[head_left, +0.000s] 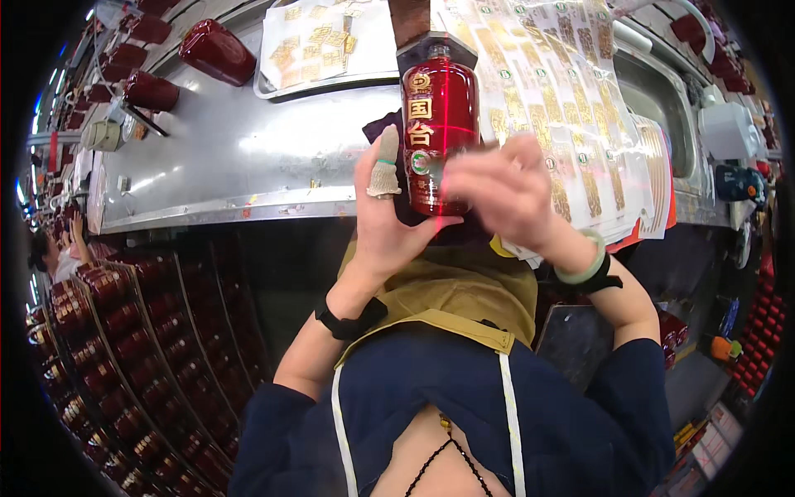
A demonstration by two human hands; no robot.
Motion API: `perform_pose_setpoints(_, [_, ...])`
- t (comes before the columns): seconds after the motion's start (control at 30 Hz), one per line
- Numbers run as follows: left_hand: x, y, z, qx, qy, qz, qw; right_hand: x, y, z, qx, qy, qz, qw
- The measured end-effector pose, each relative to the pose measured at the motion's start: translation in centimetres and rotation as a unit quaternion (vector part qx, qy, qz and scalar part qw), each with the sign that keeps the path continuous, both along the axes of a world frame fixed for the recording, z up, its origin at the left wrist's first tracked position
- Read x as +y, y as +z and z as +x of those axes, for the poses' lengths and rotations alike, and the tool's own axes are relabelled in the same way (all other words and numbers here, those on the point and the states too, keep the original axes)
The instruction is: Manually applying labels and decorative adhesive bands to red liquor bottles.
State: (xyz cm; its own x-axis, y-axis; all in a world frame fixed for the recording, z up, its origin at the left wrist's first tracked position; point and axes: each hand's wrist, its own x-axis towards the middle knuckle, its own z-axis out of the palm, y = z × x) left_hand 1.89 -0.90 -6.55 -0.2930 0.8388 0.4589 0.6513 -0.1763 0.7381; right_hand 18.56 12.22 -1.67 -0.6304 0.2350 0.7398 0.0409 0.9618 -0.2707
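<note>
A dark red glass bottle with gold raised characters and a small green-and-white round mark lies with its neck pointing away from me, at the work table's front edge. Red laser lines cross its face. Its neck end meets a dark angular holder. My left hand grips the bottle's left side and base, thumb along the bottom. A knitted cover sits on one of its fingers. Over the bottle's lower right side is my right hand, its fingers bent and smeared by motion; whether they hold anything is hidden.
Sheets of gold labels cover the table's right side, beside a metal sink. A tray with gold label pieces lies at the back left. More red bottles stand left of it. Racks of bottles fill the lower left.
</note>
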Motion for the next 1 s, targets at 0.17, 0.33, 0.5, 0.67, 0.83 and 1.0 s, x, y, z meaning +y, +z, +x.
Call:
perform_pose_setpoints(0.17, [0.1, 0.0, 0.1, -0.018, -0.007, 0.001, 1.0, -0.1, 0.4, -0.3, 0.015, -0.114, -0.121, 0.986])
perform_pose_setpoints(0.33, [-0.2, -0.4, -0.5, -0.013, -0.019, -0.008, 1.0, -1.3, -0.1, -0.1, -0.012, 0.099, 0.003, 0.995])
perform_pose_setpoints(0.5, [0.0, 0.0, 0.5, -0.067, -0.01, -0.004, 0.998, 0.0, 0.2, 0.0, 0.033, -0.141, -0.125, 0.982])
perform_pose_setpoints(0.67, [0.7, 0.6, 0.1, 0.002, 0.015, 0.024, 1.0, -1.2, -0.7, 0.7, -0.034, 0.055, -0.081, 0.995])
perform_pose_setpoints(0.83, [1.1, 0.1, -1.1, 0.067, 0.011, 0.076, 0.995, -0.7, -2.8, 1.1, 0.034, -0.155, -0.075, 0.984])
perform_pose_setpoints(1.0, [0.7, -0.2, -0.9, 0.1, -0.003, 0.076, 0.992, -0.5, -3.6, 1.9, 0.042, 0.151, -0.035, 0.987])
